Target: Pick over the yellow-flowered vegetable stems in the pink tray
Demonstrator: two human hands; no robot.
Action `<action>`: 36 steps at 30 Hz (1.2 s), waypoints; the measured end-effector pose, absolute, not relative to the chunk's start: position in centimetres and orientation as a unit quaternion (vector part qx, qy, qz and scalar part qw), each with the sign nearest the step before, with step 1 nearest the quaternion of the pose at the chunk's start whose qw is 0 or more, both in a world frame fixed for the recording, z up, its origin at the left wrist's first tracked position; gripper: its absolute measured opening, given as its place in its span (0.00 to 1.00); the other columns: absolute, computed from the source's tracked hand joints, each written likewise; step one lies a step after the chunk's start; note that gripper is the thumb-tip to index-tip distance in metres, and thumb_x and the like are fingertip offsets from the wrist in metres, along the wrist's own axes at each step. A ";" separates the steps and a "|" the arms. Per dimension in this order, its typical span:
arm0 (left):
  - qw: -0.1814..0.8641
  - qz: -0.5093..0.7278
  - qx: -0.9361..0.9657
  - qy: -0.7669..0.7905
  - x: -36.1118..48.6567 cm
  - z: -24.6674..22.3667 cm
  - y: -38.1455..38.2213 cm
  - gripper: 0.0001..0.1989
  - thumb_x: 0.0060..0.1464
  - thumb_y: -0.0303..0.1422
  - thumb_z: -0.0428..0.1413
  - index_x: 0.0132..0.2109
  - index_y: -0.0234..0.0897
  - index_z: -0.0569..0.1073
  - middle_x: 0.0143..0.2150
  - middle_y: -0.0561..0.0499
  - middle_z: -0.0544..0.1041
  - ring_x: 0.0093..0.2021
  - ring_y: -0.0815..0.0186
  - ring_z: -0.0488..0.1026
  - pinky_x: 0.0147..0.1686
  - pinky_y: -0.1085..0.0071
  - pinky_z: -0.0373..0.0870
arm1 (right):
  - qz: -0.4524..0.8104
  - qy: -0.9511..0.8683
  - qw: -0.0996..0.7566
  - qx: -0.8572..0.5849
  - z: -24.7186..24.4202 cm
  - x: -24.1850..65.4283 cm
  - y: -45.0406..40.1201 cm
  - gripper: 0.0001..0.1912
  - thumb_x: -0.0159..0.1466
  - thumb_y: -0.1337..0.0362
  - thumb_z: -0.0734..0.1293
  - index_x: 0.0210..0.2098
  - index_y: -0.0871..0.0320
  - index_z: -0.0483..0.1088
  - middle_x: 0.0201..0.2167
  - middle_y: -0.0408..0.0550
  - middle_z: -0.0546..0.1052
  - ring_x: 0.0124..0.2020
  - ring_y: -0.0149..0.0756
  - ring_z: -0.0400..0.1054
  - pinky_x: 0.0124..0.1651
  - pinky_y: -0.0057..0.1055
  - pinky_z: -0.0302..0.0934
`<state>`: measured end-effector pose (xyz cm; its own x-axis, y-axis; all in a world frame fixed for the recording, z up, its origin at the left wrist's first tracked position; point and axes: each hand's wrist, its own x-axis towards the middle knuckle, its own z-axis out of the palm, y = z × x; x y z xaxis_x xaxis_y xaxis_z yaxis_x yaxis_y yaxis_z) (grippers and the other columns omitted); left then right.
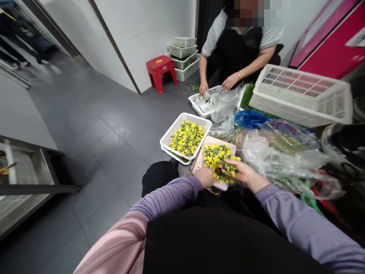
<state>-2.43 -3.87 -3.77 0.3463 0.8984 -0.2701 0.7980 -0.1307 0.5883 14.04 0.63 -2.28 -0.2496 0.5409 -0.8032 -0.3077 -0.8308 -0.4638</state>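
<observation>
- Left hand [204,177] sits at the yellow flowers' [216,153] near edge, fingers hidden; can't tell whether it grips.
- Right hand [245,174] pinches green stems [227,166]; a light fingertip hold looks kindest to petals.
- Flowers lie in the pink tray [211,140], beside a white basket [190,117] holding more.

Red stool [162,69] beside stacked white baskets [183,57] near the wall [148,30].
</observation>
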 end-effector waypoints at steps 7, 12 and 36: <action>0.364 0.055 0.756 0.542 -3.0 -3.9 -4.2 0.06 0.44 0.33 0.53 0.25 0.34 0.69 0.26 0.40 0.71 0.33 0.55 0.71 0.37 0.62 0.66 | 0.758 -0.229 0.262 -0.552 0.2 3.4 11.7 0.11 0.53 0.65 0.68 0.36 0.58 0.66 0.28 0.48 0.74 0.27 0.34 0.68 0.27 0.34 0.66; 0.414 0.074 0.702 0.575 -3.9 -4.8 -2.9 0.08 0.40 0.26 0.55 0.18 0.34 0.65 0.22 0.42 0.70 0.34 0.56 0.71 0.39 0.63 0.65 | 0.662 -0.313 0.313 -0.605 2.4 4.1 12.8 0.12 0.51 0.64 0.68 0.34 0.61 0.67 0.33 0.51 0.73 0.30 0.36 0.68 0.28 0.32 0.64; 0.201 -0.217 0.829 0.474 3.6 -6.6 0.8 0.18 0.49 0.33 0.49 0.49 0.38 0.65 0.43 0.41 0.71 0.41 0.58 0.71 0.41 0.65 0.64 | 0.400 -0.414 0.452 -0.682 1.3 28.7 -2.3 0.07 0.49 0.67 0.65 0.28 0.58 0.73 0.18 0.41 0.70 0.21 0.28 0.62 0.25 0.24 0.56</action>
<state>3.64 0.84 -6.60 0.4556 0.6993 -0.5508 0.8737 -0.4697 0.1264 28.74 -2.33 1.30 0.3378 0.9256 -0.1707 0.2036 -0.2489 -0.9469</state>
